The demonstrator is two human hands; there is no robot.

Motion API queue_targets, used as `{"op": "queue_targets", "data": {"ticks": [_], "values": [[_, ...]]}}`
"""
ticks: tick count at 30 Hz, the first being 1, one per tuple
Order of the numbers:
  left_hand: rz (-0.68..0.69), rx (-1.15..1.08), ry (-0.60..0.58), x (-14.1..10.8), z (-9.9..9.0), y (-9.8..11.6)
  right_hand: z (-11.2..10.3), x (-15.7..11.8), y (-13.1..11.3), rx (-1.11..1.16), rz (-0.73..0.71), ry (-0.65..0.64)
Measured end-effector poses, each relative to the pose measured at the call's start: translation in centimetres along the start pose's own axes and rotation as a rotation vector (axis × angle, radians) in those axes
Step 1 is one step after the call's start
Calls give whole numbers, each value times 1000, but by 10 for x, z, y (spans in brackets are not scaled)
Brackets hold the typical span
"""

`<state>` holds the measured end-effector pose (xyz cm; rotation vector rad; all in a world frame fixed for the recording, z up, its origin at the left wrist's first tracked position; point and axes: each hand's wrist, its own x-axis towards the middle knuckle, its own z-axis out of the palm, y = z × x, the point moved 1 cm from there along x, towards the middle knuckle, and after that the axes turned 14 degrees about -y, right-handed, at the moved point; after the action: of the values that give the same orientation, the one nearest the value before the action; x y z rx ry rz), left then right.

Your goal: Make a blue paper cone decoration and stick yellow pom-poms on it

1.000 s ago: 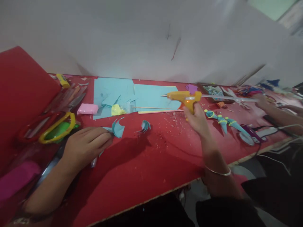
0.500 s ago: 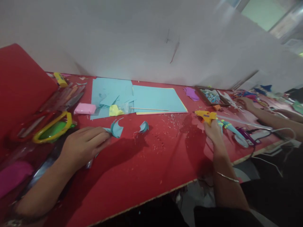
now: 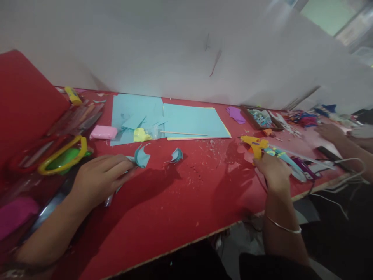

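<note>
At red table [image 3: 180,214]: left hand [image 3: 101,175] pinching blue paper [image 3: 142,158]; right hand [image 3: 274,169] touching glue gun [image 3: 257,146], grip, markings unclear.

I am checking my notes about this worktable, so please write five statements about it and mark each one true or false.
1. The right hand holds the yellow glue gun. True.
2. The left hand holds the pink packet. False: it holds a curled blue paper piece.
3. A thin stick lies across the blue sheets. True.
4. The purple paper lies left of the blue sheets. False: it lies to their right.
5. A second curled piece rests on the red table. True.
</note>
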<state>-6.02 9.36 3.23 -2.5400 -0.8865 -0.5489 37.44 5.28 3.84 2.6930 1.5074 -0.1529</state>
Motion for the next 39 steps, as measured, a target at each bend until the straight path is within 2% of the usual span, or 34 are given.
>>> {"op": "queue_targets", "data": {"ticks": [2, 4, 5, 6, 7, 9, 12, 15, 20, 25, 30, 35, 39], "values": [[-17, 0, -9, 1, 0, 1, -16, -16, -17, -28, 5, -8], [-39, -2, -30, 2, 0, 2, -29, -30, -40, -14, -93, -27], [-51, -1, -40, 1, 0, 2, -32, -35, -53, 24, -194, -48], [-62, -3, -46, 1, 1, 1, -34, -39, -69, 140, -382, -89], [-70, -5, -52, 0, 1, 1, -32, -42, -84, 246, -546, -130], [-70, -9, -63, -2, 2, 0, -22, -44, -113, 383, -717, -170], [-54, -5, -66, -5, 4, -2, 3, -42, -147, 426, -857, -263], [-50, -5, -69, -5, 5, -3, 22, -38, -167, 446, -933, -355], [-40, 11, -77, -3, 4, -1, 36, -34, -178, 522, -937, -299], [0, -17, -155, -2, 2, 2, 46, -32, -184, 659, -921, -240], [-76, -134, -391, 3, -1, 10, 48, -32, -187, 767, -949, -196], [-112, -436, -677, 9, 6, 22, 42, -37, -184, 797, -1031, -186], [-180, -558, -751, 9, 11, 28, 37, -46, -180, 696, -1170, -234]]}}
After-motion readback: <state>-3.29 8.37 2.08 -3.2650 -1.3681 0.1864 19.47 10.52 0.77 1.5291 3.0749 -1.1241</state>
